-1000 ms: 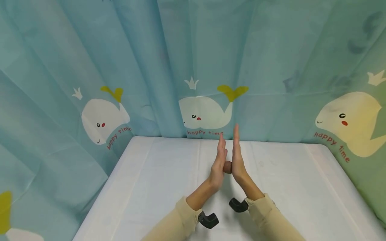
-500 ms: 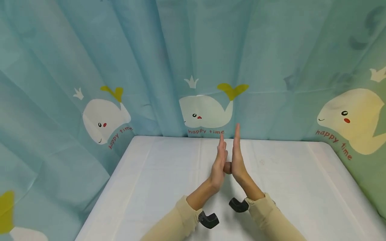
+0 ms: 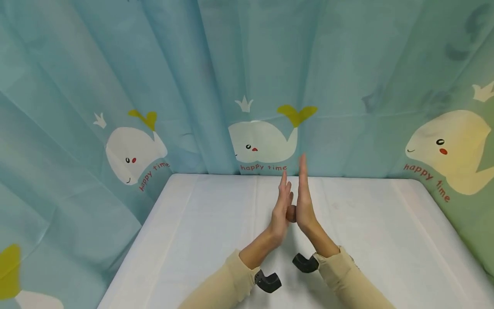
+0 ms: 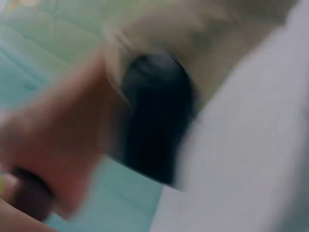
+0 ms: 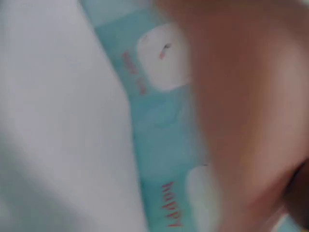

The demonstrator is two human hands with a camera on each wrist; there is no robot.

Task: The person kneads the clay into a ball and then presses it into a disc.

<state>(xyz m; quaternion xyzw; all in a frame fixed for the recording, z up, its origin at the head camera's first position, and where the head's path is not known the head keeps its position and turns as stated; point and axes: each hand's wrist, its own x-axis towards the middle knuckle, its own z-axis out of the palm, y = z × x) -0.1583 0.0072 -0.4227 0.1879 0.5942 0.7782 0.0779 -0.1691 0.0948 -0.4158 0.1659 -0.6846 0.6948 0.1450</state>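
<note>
A small round brown ball [image 3: 291, 213] sits between the two palms, above the white table. My left hand [image 3: 279, 214] stands on edge with its fingers straight, its palm against the ball's left side. Facing it, my right hand [image 3: 305, 206] is also upright and flat, its palm at the ball's right side and its fingertips reaching farther forward than the left ones. In the left wrist view the brown ball [image 4: 33, 200] shows dark at the lower left, beneath a blurred palm. At the right edge of the right wrist view, part of the ball [image 5: 299, 198] appears.
The white-covered table [image 3: 208, 223] spreads under both forearms. Behind it hangs a blue-green curtain [image 3: 185, 77] printed with whales. Dark curved camera mounts [image 3: 268, 282] stick out from the beige sleeves at both wrists.
My right hand has slid slightly forward against the left one, and the ball has shifted a little forward between the palms. The head view has tilted slightly.
</note>
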